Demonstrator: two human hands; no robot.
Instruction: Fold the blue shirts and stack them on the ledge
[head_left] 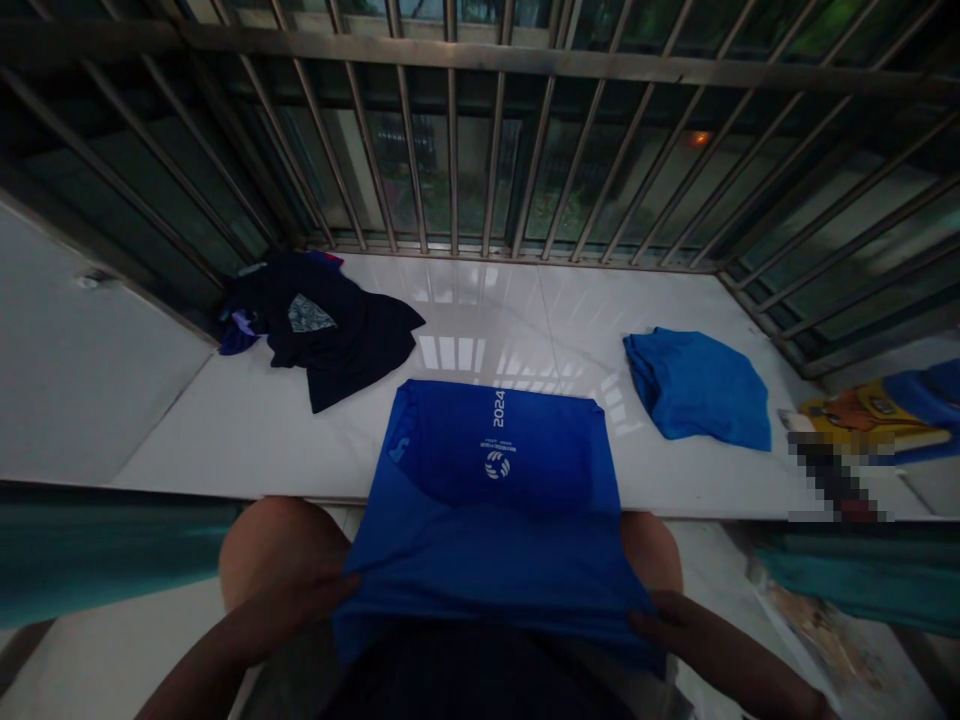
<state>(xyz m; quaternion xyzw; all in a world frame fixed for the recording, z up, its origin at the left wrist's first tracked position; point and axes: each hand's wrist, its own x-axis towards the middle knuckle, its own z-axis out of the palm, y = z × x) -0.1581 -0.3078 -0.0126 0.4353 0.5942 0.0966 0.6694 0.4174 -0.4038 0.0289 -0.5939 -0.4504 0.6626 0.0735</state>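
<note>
A blue T-shirt point(487, 540) with white print, "2024" and a round logo, stretches from the white ledge down over my lap. Its far end lies flat on the ledge with squared corners. My left hand point(326, 595) pinches the near left edge of the cloth. At the near right edge, my right hand point(664, 620) grips the same shirt between thumb and fingers. Behind it to the left is a loose heap of dark navy clothes point(345, 320). To the right lies a folded lighter blue garment point(697, 385).
The glossy white tiled ledge point(525, 310) ends at a metal-barred window point(450, 150). A yellow and blue package point(877, 410) stands at the right end beside a pixelated dark item. My knees point(281, 550) press near the ledge's front edge, with teal curtains point(112, 550) on both sides.
</note>
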